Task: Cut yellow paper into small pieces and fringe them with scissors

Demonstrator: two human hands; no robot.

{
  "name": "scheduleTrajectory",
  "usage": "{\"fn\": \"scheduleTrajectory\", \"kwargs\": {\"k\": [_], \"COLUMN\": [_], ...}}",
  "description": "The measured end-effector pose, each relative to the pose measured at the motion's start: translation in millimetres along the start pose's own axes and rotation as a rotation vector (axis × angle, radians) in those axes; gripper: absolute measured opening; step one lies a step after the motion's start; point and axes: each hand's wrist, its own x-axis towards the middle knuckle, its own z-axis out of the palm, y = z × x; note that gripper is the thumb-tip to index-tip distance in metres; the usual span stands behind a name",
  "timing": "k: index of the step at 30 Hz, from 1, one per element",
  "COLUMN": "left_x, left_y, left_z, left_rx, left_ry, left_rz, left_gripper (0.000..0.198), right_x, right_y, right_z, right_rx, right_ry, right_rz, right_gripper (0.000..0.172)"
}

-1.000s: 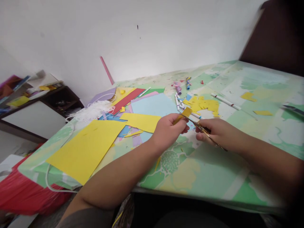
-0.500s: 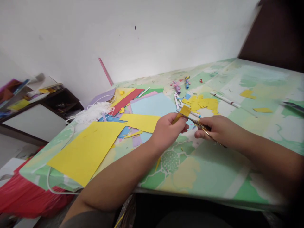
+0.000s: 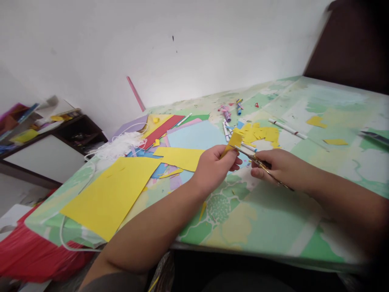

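Over the middle of the table, my left hand (image 3: pixel 217 165) pinches a small yellow paper piece (image 3: pixel 235 139) between thumb and fingers. My right hand (image 3: pixel 275 164) is closed round the scissors (image 3: pixel 254 158), whose blade tips touch the edge of that piece. Just behind my hands lies a pile of cut yellow pieces (image 3: pixel 261 133). A larger yellow strip (image 3: pixel 182 157) rests left of my left hand, and a big yellow sheet (image 3: pixel 112 192) lies further left.
White markers (image 3: pixel 288 129) lie behind the pile and to its right. Light blue sheets (image 3: pixel 196 136), a red strip (image 3: pixel 162 130) and tangled white string (image 3: pixel 121 145) are at the left. Two small paper rolls (image 3: pixel 226 113) stand further back. A dark blade-like object (image 3: pixel 377 137) lies far right.
The yellow piece in my left hand now stands more upright and shows more of its face above the blades. My right hand and the scissors have shifted slightly to the right.
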Motion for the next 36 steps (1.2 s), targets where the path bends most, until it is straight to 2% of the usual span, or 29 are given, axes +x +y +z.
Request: {"fn": "scheduleTrajectory", "kwargs": {"k": [10, 18, 25, 36], "left_x": [-1.7, -2.7, -4.5, -5.5], "left_y": [0.2, 0.0, -2.0, -0.6], "left_z": [0.5, -0.9, -0.7, -1.8], "left_rx": [0.024, 0.097, 0.196, 0.257], "left_ry": [-0.029, 0.084, 0.037, 0.03], "left_rz": [0.031, 0.084, 0.117, 0.173], "left_gripper": [0.011, 0.019, 0.019, 0.022], "right_x": [0.1, -1.2, -1.1, -1.3], "right_y": [0.1, 0.1, -0.4, -3.9], "right_z": [1.9, 2.5, 3.2, 1.5], "right_rx": [0.027, 0.028, 0.007, -0.04], "right_ry": [0.004, 0.002, 0.029, 0.027], "right_rz": [-0.047, -0.06, -0.088, -0.082], "right_gripper": [0.046, 0.047, 0.048, 0.044]}}
